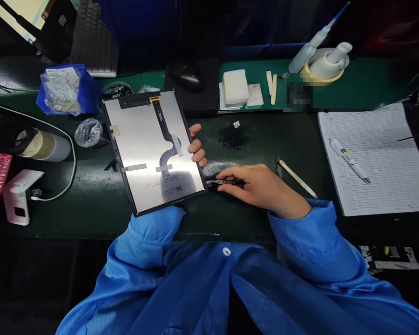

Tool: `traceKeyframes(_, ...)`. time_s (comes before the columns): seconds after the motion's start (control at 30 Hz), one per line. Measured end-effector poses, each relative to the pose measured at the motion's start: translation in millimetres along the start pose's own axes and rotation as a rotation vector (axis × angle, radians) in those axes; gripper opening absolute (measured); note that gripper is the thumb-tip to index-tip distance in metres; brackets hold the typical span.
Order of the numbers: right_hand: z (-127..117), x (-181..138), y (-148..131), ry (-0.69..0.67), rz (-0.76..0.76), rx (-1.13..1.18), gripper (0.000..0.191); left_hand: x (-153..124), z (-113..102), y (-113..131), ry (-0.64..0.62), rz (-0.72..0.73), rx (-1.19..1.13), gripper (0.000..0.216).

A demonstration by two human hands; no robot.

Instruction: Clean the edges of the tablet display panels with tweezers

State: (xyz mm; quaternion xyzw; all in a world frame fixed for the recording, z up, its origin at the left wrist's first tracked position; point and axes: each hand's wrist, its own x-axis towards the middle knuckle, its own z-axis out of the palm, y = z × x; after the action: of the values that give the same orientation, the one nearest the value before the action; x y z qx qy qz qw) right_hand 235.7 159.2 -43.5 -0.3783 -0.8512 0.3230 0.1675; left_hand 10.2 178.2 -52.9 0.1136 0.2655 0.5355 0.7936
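A tablet display panel (136, 139), silver-backed with a black border, is held up at a tilt over the dark bench. Down its back runs a black flex cable (161, 123), with strips of grey tape on it. My left hand (196, 146) grips the panel from beneath; its fingertips curl round the right edge and the palm is hidden. Pinched in my right hand (254, 186) are metal tweezers (226, 182), their tips at the panel's lower right corner. A small dark piece shows at those tips, too small to name.
Black scraps (233, 136) lie in a pile beyond my right hand. To the right are a thin white stick (298, 179), and a pen (349, 160) on a ruled form pad (377, 186). A blue bin (91, 93), a mouse (186, 77) and a dropper bottle (303, 56) stand behind.
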Motion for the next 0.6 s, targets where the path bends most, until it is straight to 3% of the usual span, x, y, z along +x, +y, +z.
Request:
traceKeyframes(0.27,-0.7,1.6,0.2,-0.009,-0.066,0.002,0.022,-0.6,-1.0,0.4,-0.058,-0.005,-0.011,0.053)
traceKeyframes(0.4,-0.1,1.1,0.7,-0.012,-0.001,0.013,0.018,-0.4,-1.4,1.9,-0.016,-0.008,-0.012,0.056)
traceKeyframes(0.6,-0.4,1.1,1.2,-0.005,-0.077,0.004,0.023,1.0,-5.1,1.9,-0.006,-0.034,0.027,0.054)
